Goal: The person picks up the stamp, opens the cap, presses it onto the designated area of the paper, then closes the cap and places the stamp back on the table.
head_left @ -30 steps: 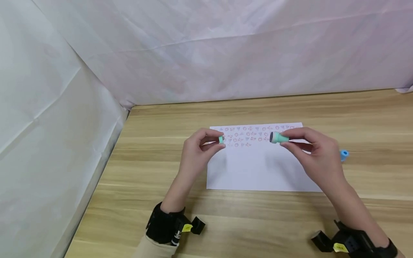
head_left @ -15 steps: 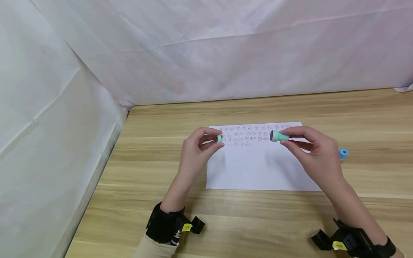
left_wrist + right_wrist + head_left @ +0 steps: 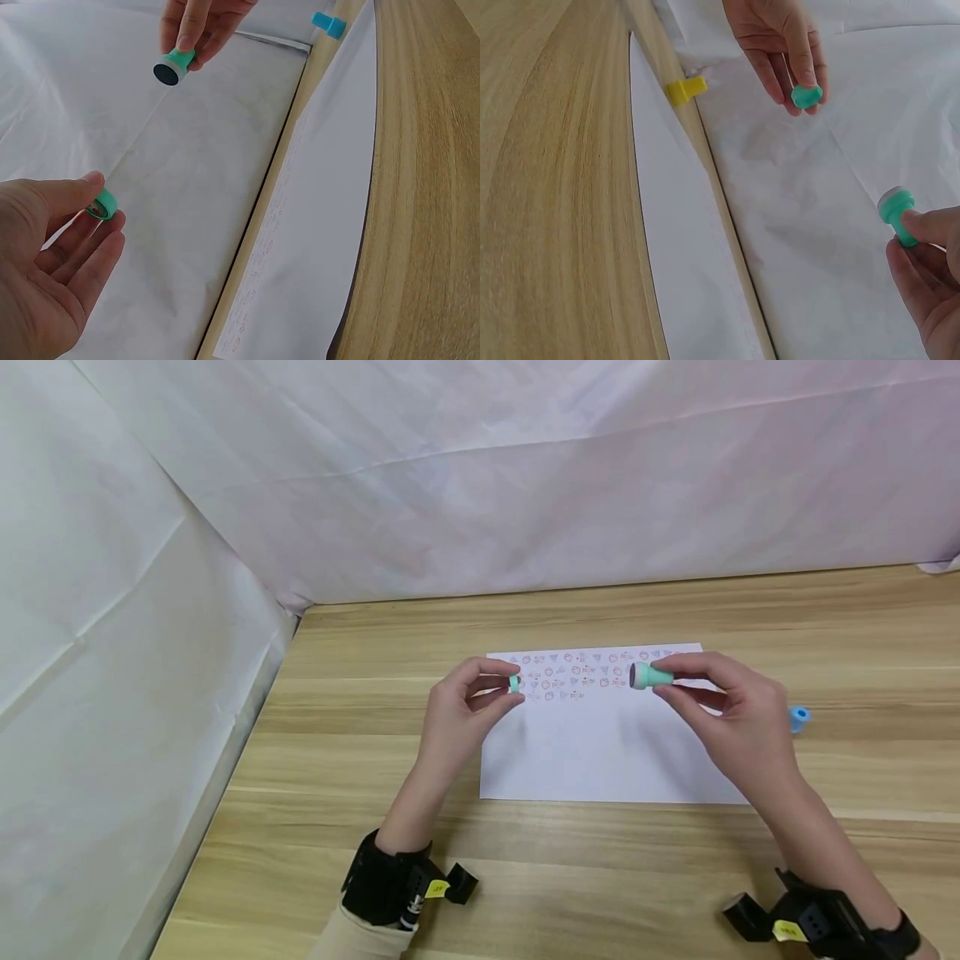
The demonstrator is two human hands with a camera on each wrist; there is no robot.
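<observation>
Pinching the small green cap (image 3: 513, 683) in the left hand (image 3: 457, 714), gripping the green stamp (image 3: 647, 676) in the right hand (image 3: 731, 714), both above the stamped paper (image 3: 600, 752). Probably best: lining up cap with the dark stamp face squarely, keeping fingertips off the ink.

A white rectangular sheet of paper (image 3: 592, 752) lies flat on the light wooden table (image 3: 360, 760), with rows of small red and blue stamped marks (image 3: 577, 672) along its far edge. A small blue plastic stamp (image 3: 799, 719) lies on the table just beside the paper's right edge. The right wrist view shows a small yellow plastic stamp (image 3: 687, 88) near the paper's edge. Creased white fabric sheeting (image 3: 480, 477) walls the table at the back and left.
</observation>
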